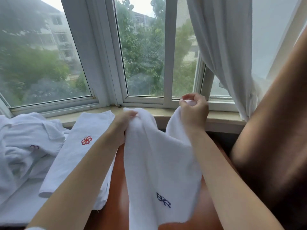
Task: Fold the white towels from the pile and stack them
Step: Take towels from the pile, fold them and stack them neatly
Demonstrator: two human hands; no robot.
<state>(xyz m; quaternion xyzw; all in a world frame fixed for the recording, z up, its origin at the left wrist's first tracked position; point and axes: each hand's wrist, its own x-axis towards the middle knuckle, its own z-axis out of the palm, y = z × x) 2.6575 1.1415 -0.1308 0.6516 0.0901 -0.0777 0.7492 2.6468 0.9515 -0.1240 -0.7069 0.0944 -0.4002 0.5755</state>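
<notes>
Mid-task: the left hand (123,123) and right hand (193,107) each grip the top edge of a towel (159,163) held up over the table (116,205), not yet folded. A folded stack (79,155) lies left; beyond it the pile (25,146) waits. Embroidered emblems only — red and blue, no legible writing.

Towel (159,163) hung at centre over table (116,205), upper edge held up between left hand (123,125) and right hand (194,110). Hands stood apart, right one higher, both before sill (219,117). Folded stack (79,153) lay on table left of held towel, far end near sill. Pile (25,146) lay left of stack, touching it. Window (141,52) stood behind sill. Curtain (224,47) hung at right, before window.
</notes>
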